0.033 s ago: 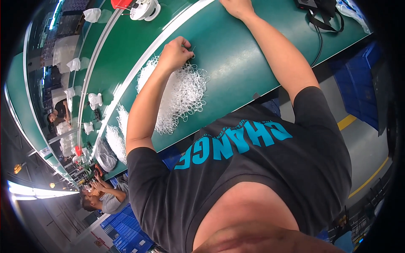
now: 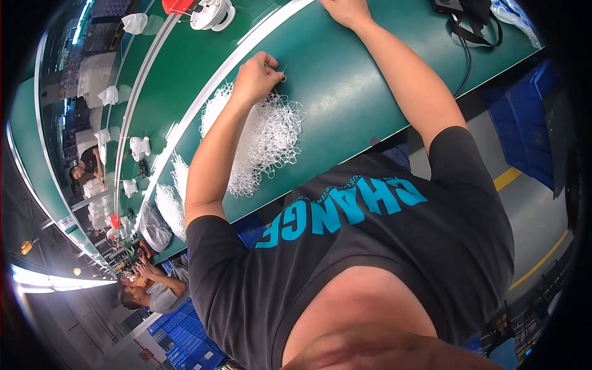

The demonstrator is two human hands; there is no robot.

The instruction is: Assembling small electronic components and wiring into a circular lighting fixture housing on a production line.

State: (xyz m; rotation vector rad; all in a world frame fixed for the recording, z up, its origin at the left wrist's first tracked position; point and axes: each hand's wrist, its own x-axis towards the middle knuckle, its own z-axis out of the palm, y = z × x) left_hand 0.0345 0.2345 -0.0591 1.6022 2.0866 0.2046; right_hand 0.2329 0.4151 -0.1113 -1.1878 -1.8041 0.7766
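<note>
The left hand (image 2: 258, 79) pinches one thin white loop in a tight grip at the top of the tangled loop pile (image 2: 259, 145) on the green table (image 2: 345, 80); lift slowly (strands snag). The right hand (image 2: 345, 11) rests flat, its grip unclear.

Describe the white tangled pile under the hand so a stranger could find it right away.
Start at the long green workbench running across the picture. Near its front edge lies the pile of thin white loops, directly under the left hand. It is the largest heap and the only one a hand touches; smaller white heaps lie farther along.

A heap of loops (image 2: 262, 145) lies on the table (image 2: 345, 80), under the left hand (image 2: 256, 79).
</note>
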